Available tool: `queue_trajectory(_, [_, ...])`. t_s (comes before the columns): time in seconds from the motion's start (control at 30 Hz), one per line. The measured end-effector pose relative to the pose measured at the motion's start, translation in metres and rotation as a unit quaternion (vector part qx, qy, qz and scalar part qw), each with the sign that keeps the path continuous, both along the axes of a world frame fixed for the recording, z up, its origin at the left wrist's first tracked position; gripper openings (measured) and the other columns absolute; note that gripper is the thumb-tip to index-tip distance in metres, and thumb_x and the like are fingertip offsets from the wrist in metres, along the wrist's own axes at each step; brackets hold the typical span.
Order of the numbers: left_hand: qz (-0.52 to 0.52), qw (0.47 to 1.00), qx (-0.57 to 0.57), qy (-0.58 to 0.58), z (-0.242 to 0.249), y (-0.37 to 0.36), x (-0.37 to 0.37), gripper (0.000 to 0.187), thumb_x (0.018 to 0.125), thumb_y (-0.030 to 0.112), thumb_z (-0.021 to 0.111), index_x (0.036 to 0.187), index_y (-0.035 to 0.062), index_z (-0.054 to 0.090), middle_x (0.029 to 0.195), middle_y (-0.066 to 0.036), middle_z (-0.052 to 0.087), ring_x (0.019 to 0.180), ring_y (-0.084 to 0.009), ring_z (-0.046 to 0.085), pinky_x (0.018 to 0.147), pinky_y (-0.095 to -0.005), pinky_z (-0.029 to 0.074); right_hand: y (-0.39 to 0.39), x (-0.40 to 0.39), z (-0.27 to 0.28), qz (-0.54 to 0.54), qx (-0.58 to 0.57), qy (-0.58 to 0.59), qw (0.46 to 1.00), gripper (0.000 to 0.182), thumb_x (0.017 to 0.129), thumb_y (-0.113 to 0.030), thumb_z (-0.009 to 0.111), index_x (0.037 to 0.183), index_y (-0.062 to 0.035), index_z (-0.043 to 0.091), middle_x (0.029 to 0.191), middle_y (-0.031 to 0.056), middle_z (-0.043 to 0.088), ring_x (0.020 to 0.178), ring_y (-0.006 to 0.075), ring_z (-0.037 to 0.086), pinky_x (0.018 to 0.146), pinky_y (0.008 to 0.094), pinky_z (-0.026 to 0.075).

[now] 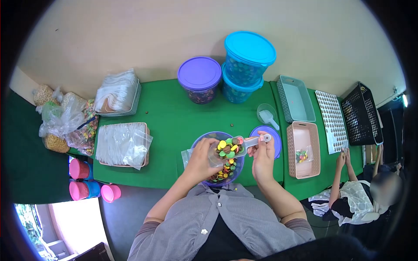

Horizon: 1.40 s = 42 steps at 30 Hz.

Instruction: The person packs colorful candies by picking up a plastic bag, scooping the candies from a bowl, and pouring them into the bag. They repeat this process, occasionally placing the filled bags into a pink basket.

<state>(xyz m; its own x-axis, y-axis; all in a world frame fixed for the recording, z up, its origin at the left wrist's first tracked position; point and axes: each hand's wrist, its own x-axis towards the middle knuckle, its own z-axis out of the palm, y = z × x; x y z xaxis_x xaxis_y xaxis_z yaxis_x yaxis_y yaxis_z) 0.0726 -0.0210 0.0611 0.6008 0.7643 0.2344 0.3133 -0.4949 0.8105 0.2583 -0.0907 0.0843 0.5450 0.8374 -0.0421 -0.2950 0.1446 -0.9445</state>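
My right hand (262, 157) grips the handle of a clear plastic scoop (237, 145) loaded with several coloured candy discs. The scoop hovers over a purple bowl (204, 139) of the same candies on the green table (170, 117). My left hand (203, 158) holds a small clear plastic bag (188, 155) at the scoop's mouth, above the bowl's left side.
Behind the bowl stand a purple-lidded tub (200, 79) and two stacked blue-lidded tubs (247, 65). Trays of clear bags (122, 143) lie left; a teal basket (297, 98) and a pink basket (303, 150) lie right. A purple lid (274, 138) and a spare scoop (267, 115) sit nearby. Another person's hands (343, 160) work at the far right.
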Motion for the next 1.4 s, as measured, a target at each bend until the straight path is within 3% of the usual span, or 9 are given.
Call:
queue_trajectory(0.6, [0.050, 0.991, 0.020, -0.120, 0.015, -0.009, 0.027, 0.068, 0.055, 0.009, 0.082, 0.115, 0.0040, 0.049, 0.110, -0.016, 0.051, 0.106, -0.0350, 0.052, 0.093, -0.0416, 0.042, -0.001, -0.016, 0.069, 0.051, 0.100, -0.268, 0.957, 0.026, 0.100, -0.010, 0.045, 0.123, 0.0016, 0.042, 0.097, 0.0093, 0.057, 0.083, 0.0105, 0.054, 0.070, 0.0231, 0.045])
queue_trajectory(0.7, [0.025, 0.995, 0.024, -0.099, 0.012, -0.008, 0.028, 0.071, 0.061, 0.007, 0.081, 0.118, 0.0045, 0.041, 0.112, -0.017, 0.051, 0.109, -0.0324, 0.052, 0.095, -0.0429, 0.042, -0.009, -0.015, 0.068, 0.029, 0.144, -0.299, 0.943, 0.027, 0.099, -0.010, 0.047, 0.123, 0.0015, 0.042, 0.096, 0.0110, 0.058, 0.077, 0.0105, 0.054, 0.066, 0.0227, 0.045])
queue_trajectory(0.8, [0.034, 0.948, -0.051, -0.312, -0.007, -0.005, 0.031, 0.072, 0.069, 0.007, 0.079, 0.120, 0.0063, 0.029, 0.114, -0.016, 0.051, 0.111, -0.0293, 0.052, 0.094, -0.0430, 0.044, -0.010, -0.009, 0.059, -0.037, 0.210, -0.344, 0.915, 0.027, 0.099, -0.011, 0.047, 0.123, 0.0002, 0.039, 0.094, 0.0125, 0.060, 0.068, 0.0098, 0.052, 0.060, 0.0230, 0.045])
queue_trajectory(0.87, [0.040, 0.884, -0.248, -0.394, -0.009, 0.009, 0.018, 0.069, 0.078, 0.003, 0.074, 0.119, 0.0099, 0.019, 0.121, -0.017, 0.050, 0.114, -0.0272, 0.052, 0.089, -0.0405, 0.049, -0.008, 0.000, 0.054, -0.120, 0.175, -0.310, 0.927, 0.026, 0.100, -0.012, 0.044, 0.123, -0.0020, 0.038, 0.094, 0.0111, 0.060, 0.069, 0.0106, 0.053, 0.060, 0.0230, 0.045])
queue_trajectory(0.93, [0.036, 0.873, -0.255, -0.414, -0.005, 0.023, -0.001, 0.044, 0.090, 0.014, 0.064, 0.120, 0.0084, 0.032, 0.119, -0.016, 0.054, 0.106, -0.0251, 0.059, 0.076, -0.0312, 0.055, 0.000, 0.004, 0.032, -0.117, 0.140, -0.246, 0.952, 0.020, 0.101, -0.013, 0.042, 0.118, -0.0028, 0.042, 0.094, 0.0099, 0.060, 0.070, 0.0106, 0.055, 0.060, 0.0230, 0.046])
queue_trajectory(1.1, [0.054, 0.836, -0.324, -0.439, 0.002, 0.033, -0.018, 0.040, 0.102, 0.035, 0.044, 0.122, 0.0023, 0.052, 0.103, -0.010, 0.063, 0.087, -0.0207, 0.065, 0.072, -0.0279, 0.052, -0.006, 0.005, -0.072, 0.170, -0.098, -0.154, 0.968, 0.018, 0.100, -0.016, 0.050, 0.111, -0.0021, 0.050, 0.093, 0.0100, 0.062, 0.069, 0.0126, 0.056, 0.063, 0.0272, 0.047])
queue_trajectory(1.2, [0.046, 0.860, -0.301, -0.409, 0.002, 0.034, -0.023, 0.039, 0.102, 0.036, 0.043, 0.123, 0.0038, 0.050, 0.104, -0.009, 0.061, 0.088, -0.0175, 0.064, 0.072, -0.0267, 0.050, -0.007, 0.001, -0.064, 0.248, -0.270, -0.290, 0.884, 0.022, 0.092, -0.015, 0.062, 0.107, -0.0007, 0.054, 0.100, 0.0146, 0.060, 0.076, 0.0195, 0.060, 0.071, 0.0310, 0.048])
queue_trajectory(1.27, [0.047, 0.883, -0.279, -0.375, 0.002, 0.030, -0.024, 0.040, 0.102, 0.039, 0.043, 0.122, 0.0050, 0.049, 0.104, -0.008, 0.060, 0.088, -0.0154, 0.062, 0.073, -0.0265, 0.049, -0.007, 0.001, -0.052, 0.049, -0.155, -0.644, 0.748, 0.030, 0.088, -0.020, 0.067, 0.109, -0.0009, 0.057, 0.106, 0.0170, 0.058, 0.089, 0.0237, 0.058, 0.080, 0.0348, 0.045])
queue_trajectory(1.4, [0.031, 0.910, -0.264, -0.319, 0.010, 0.016, -0.010, 0.038, 0.100, 0.038, 0.049, 0.121, 0.0081, 0.038, 0.110, -0.008, 0.053, 0.088, -0.0122, 0.058, 0.068, -0.0234, 0.048, 0.005, -0.005, 0.008, 0.022, -0.052, -0.559, 0.827, 0.040, 0.085, -0.025, 0.071, 0.114, -0.0013, 0.058, 0.110, 0.0141, 0.056, 0.100, 0.0227, 0.054, 0.088, 0.0358, 0.042])
